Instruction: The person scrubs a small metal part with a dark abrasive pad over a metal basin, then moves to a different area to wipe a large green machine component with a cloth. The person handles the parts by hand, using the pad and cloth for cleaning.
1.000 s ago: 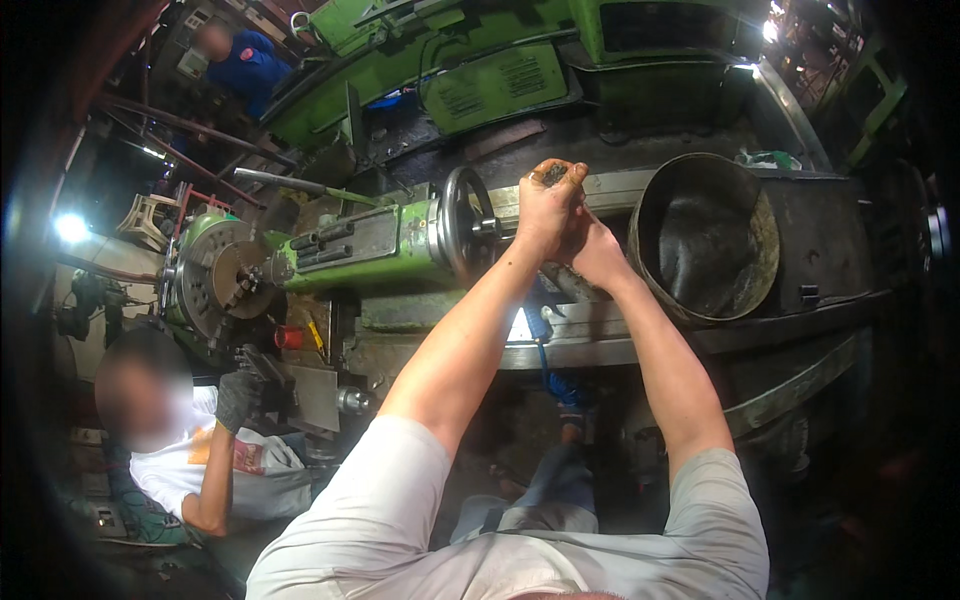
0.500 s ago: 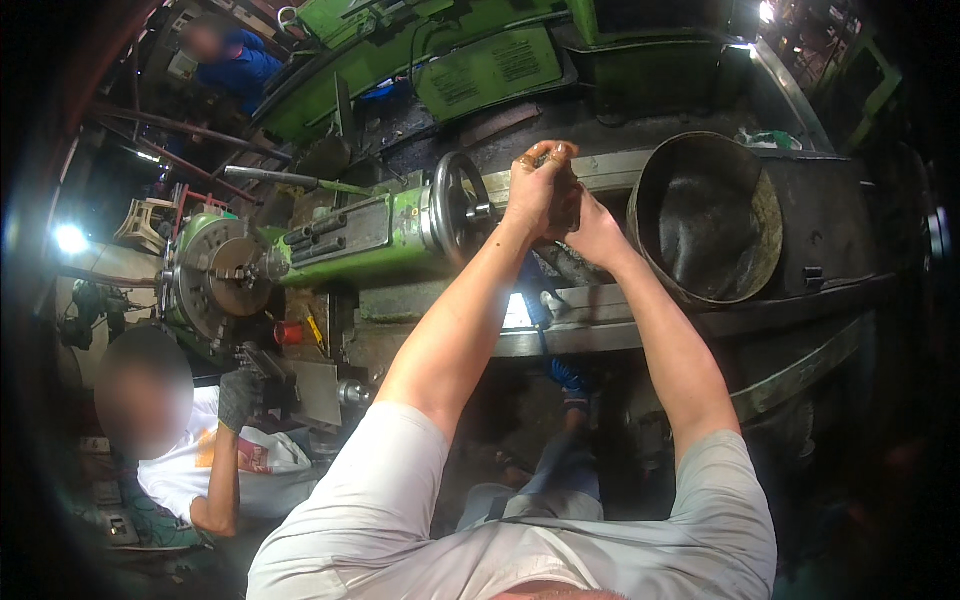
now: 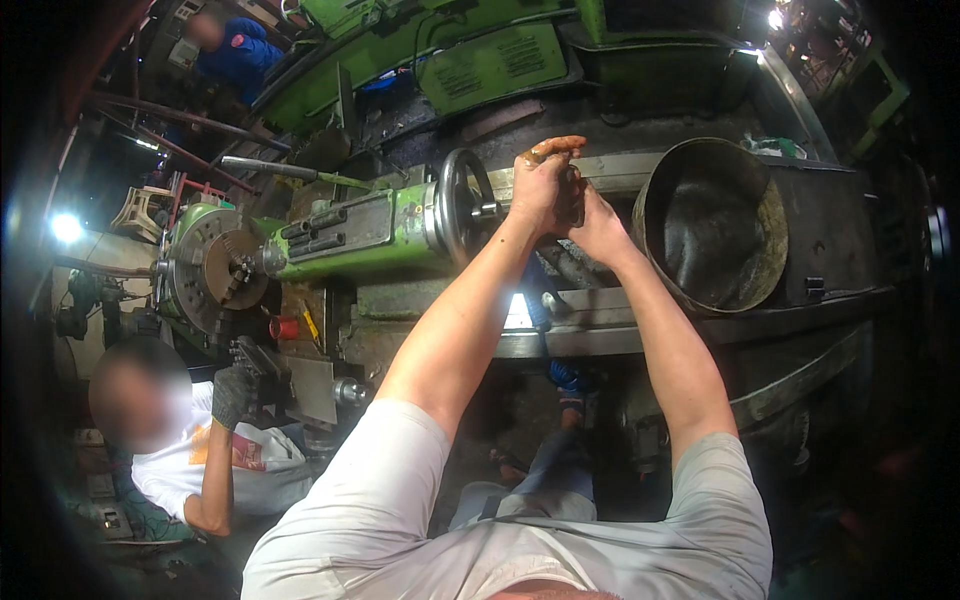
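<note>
Both my hands meet in front of me above the bed of a green lathe, just right of the tailstock handwheel (image 3: 462, 207). My left hand (image 3: 540, 182) has its fingers stretched toward the right, coated in wet brown grease or mud. Against its palm side lies my right hand (image 3: 597, 228), whose fingers are mostly hidden in the dark, dirty area between the two. Whether anything small sits between the palms I cannot make out. A round, open metal drum (image 3: 776, 215), dark and grimy inside, stands close to the right of my right hand.
The green tailstock (image 3: 370, 240) and a large round chuck (image 3: 215, 268) lie to the left. At the lower left a co-worker's gloved hand (image 3: 233, 395) is by the carriage, near a red cup (image 3: 284, 328). Another person in blue (image 3: 240, 60) is at the far left.
The fingers of my left hand, curled over before, are now straighter and point right. My hands stay pressed together, and the whole view has shifted slightly.
</note>
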Tool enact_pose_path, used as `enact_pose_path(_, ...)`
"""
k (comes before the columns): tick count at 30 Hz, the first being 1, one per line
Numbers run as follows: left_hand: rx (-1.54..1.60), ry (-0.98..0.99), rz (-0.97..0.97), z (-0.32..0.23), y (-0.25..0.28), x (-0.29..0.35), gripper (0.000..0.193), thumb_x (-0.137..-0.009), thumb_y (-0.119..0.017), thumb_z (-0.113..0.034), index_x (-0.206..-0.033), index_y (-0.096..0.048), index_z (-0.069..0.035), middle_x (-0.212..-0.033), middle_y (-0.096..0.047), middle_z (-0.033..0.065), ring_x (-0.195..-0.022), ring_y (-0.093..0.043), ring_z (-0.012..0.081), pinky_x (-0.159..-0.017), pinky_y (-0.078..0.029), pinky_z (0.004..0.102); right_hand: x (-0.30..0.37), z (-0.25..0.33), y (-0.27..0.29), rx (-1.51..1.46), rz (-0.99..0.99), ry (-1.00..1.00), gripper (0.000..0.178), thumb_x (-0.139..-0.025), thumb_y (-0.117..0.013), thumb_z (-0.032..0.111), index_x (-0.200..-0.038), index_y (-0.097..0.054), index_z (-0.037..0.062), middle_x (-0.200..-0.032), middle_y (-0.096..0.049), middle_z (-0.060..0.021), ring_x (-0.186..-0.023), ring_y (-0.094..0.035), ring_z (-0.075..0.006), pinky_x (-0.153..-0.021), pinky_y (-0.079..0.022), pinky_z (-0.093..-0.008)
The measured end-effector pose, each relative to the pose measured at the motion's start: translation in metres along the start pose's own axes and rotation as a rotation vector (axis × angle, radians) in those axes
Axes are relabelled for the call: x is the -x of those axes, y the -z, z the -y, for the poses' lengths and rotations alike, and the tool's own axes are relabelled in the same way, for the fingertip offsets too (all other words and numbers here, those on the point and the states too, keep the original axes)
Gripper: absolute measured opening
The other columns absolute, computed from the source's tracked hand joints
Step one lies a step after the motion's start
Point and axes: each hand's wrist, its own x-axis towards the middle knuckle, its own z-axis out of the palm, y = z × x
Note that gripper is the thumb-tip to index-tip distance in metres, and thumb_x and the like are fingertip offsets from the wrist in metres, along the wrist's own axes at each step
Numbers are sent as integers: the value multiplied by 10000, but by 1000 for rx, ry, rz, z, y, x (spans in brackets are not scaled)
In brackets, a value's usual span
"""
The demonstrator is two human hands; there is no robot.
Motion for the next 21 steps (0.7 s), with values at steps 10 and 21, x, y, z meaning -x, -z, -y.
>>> enact_pose_path(10, -110, -121, -13, 14, -3, -2, 202, -901, -710, -66, -1100, -690, -37, -880, -638, 3, -677, -549, 75, -577, -473, 253, 0, -7, 2, 0, 7, 36, 730, -719, -873, 274, -1299, -505, 26, -1229, -636, -193, -1147, -630, -353, -977, -512, -413)
enact_pose_path(21, -328, -312, -45, 28, -2, -10, 186, -866, -734, -34, -1039, -671, -62, -927, -648, 4, -795, -581, 88, -707, -490, 256, 7, 2, 1, 12, -34, 7, 788, -746, -874, 268, -1387, -472, 48, -1294, -625, -192, -1230, -605, -337, -1025, -502, -422)
